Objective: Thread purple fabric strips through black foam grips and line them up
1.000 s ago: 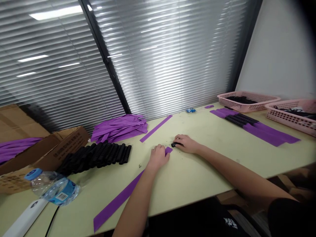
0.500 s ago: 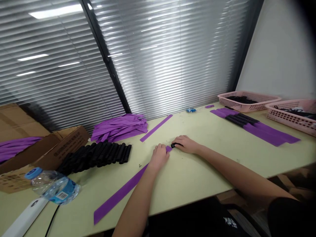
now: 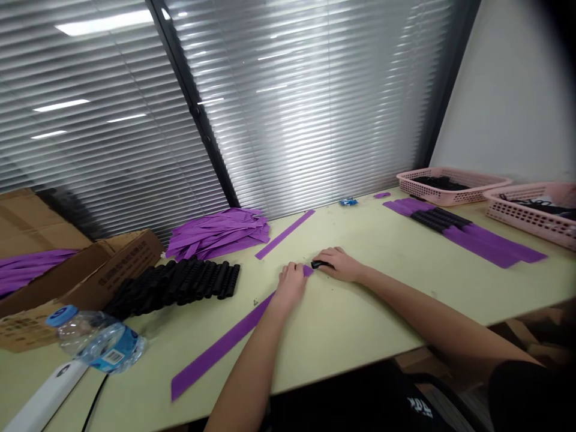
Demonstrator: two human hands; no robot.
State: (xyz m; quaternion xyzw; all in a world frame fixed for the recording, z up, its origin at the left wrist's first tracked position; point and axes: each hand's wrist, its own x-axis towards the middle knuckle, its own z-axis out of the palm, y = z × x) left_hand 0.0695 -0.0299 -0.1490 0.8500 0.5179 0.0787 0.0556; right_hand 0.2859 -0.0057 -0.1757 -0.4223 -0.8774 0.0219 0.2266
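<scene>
A long purple fabric strip (image 3: pixel 225 350) runs from the near left of the table up under my left forearm. My left hand (image 3: pixel 291 283) is closed over its far part, and a short purple end pokes out past the fingers. Just to the right, my right hand (image 3: pixel 341 264) grips a black tube (image 3: pixel 320 264), most of it hidden under the fingers. The tube's visible end lies close to the strip's end; whether they touch I cannot tell. A pile of black ribbed tubes (image 3: pixel 180 282) lies left of my hands.
Behind the tubes is a heap of purple strips (image 3: pixel 218 233), with a single strip (image 3: pixel 285 234) beside it. Strips fitted with black tubes (image 3: pixel 441 217) lie right, near two pink baskets (image 3: pixel 454 195). A cardboard box (image 3: pixel 90 279) and a plastic bottle (image 3: pixel 96 339) stand left.
The black tube's visible end has tilted slightly under my right fingers. My left hand has shifted a little with the strip, which lies slightly higher; the rest looks the same.
</scene>
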